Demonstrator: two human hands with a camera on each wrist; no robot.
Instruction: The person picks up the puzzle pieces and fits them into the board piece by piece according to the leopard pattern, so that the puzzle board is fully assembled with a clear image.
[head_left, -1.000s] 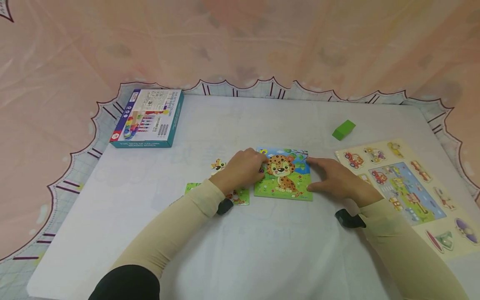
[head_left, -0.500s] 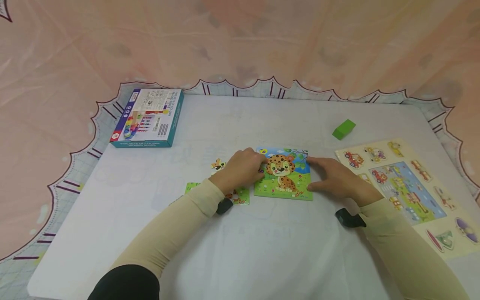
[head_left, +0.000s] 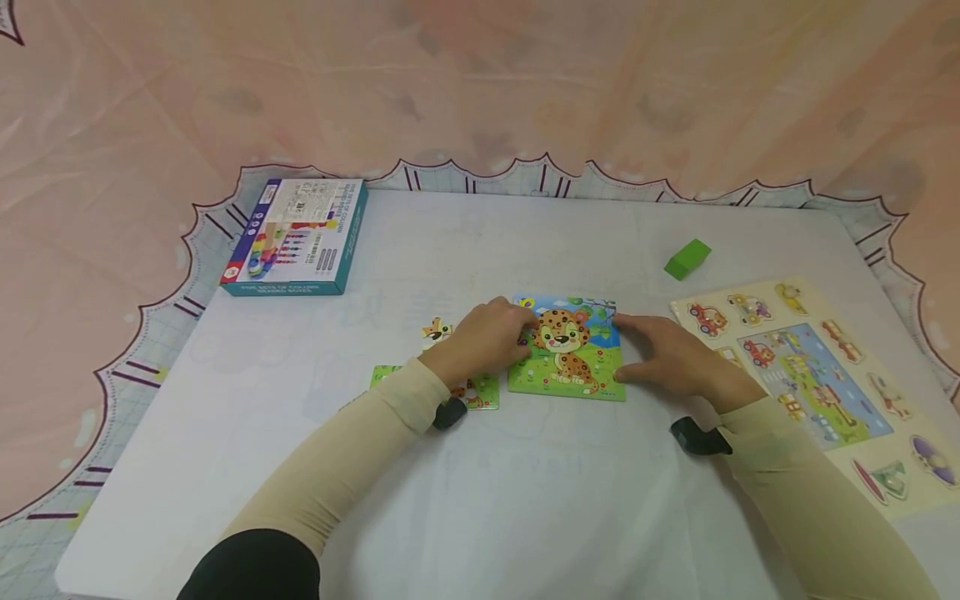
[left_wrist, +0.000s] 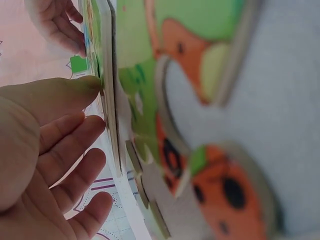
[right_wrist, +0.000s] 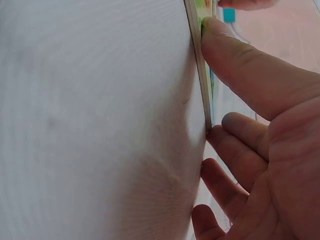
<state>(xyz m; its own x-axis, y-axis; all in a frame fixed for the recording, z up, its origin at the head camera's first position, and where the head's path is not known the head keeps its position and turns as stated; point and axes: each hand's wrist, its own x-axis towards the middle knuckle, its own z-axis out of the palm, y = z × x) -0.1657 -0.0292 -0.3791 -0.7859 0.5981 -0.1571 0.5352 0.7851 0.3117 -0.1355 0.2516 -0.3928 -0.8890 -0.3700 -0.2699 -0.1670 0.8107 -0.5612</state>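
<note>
A square jigsaw puzzle (head_left: 581, 354) with a spotted leopard cub on grass lies flat on the white table. At its left edge is my left hand (head_left: 483, 337); in the left wrist view the thumb (left_wrist: 75, 92) touches the puzzle's side, with the other fingers loosely spread. Along the opposite edge my right hand (head_left: 667, 358) rests its thumb (right_wrist: 235, 55) and fingertips against the border. Loose puzzle pieces (head_left: 480, 393) with green grass and orange spotted fur lie under the left wrist, partly hidden by it. Another piece with part of a face (head_left: 437, 329) is just beyond the wrist.
A teal and white toy box (head_left: 300, 237) stands at the back left of the table. At the back right is a green block (head_left: 687, 259). A cream picture board (head_left: 825, 308) with vehicles lies at the right, partly behind the right forearm.
</note>
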